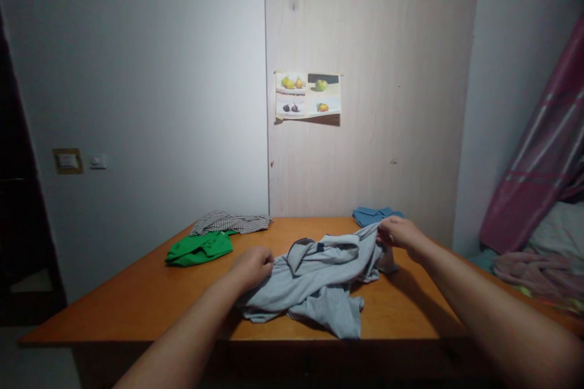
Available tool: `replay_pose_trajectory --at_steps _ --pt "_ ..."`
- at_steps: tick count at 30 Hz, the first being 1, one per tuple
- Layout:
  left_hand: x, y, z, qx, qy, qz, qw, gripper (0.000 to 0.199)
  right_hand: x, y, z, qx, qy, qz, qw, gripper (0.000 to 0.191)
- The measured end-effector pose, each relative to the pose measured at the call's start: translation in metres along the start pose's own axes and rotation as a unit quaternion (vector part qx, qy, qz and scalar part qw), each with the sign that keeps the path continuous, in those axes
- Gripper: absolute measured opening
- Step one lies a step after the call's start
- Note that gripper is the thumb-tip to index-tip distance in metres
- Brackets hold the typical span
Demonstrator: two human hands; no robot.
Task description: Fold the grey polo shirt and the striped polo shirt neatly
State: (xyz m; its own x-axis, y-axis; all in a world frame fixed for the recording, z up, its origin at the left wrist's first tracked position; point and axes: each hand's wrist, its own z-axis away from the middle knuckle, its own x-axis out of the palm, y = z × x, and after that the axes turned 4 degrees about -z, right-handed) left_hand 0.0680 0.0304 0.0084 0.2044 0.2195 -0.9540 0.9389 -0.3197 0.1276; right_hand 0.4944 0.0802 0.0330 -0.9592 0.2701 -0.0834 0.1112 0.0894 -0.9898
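A grey collared shirt (310, 282) lies crumpled across the front middle of the orange wooden table (150, 310), its collar facing up and a lower part reaching the front edge. My left hand (253, 267) is closed on the shirt's left side, close to the tabletop. With the fingers of my right hand (398, 232) pinched, the shirt's right side is raised off the table. Some of the shirt's folds hide its full outline.
A green garment (199, 249) and a striped garment (230, 222) lie at the back left. Behind my right hand is a folded blue garment (371, 216). A wall panel with a fruit picture (308, 96) stands behind the table; a pink curtain (524, 176) hangs at right.
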Motion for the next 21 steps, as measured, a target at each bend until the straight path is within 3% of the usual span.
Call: replay_pose_trajectory --at_steps 8,13,16,18,21 --pt "-0.013 0.006 0.0 0.024 0.028 -0.033 0.999 0.017 -0.003 0.004 -0.002 0.001 0.005 -0.01 1.0 0.009" --pt "-0.038 0.002 -0.01 -0.007 0.093 0.119 0.989 0.011 -0.001 0.0 0.0 -0.005 -0.004 -0.005 1.0 0.008" --pt "-0.06 -0.003 -0.014 -0.063 0.127 0.27 0.953 0.019 -0.001 -0.01 0.003 -0.011 -0.005 0.008 1.0 0.005" --pt "-0.075 -0.007 -0.013 -0.085 0.11 0.359 0.923 0.023 0.0 -0.019 0.005 -0.02 -0.005 0.017 1.0 0.004" --pt "-0.095 -0.013 -0.007 -0.059 0.033 0.371 0.926 0.021 0.0 -0.034 0.006 -0.045 -0.006 0.036 0.998 0.004"
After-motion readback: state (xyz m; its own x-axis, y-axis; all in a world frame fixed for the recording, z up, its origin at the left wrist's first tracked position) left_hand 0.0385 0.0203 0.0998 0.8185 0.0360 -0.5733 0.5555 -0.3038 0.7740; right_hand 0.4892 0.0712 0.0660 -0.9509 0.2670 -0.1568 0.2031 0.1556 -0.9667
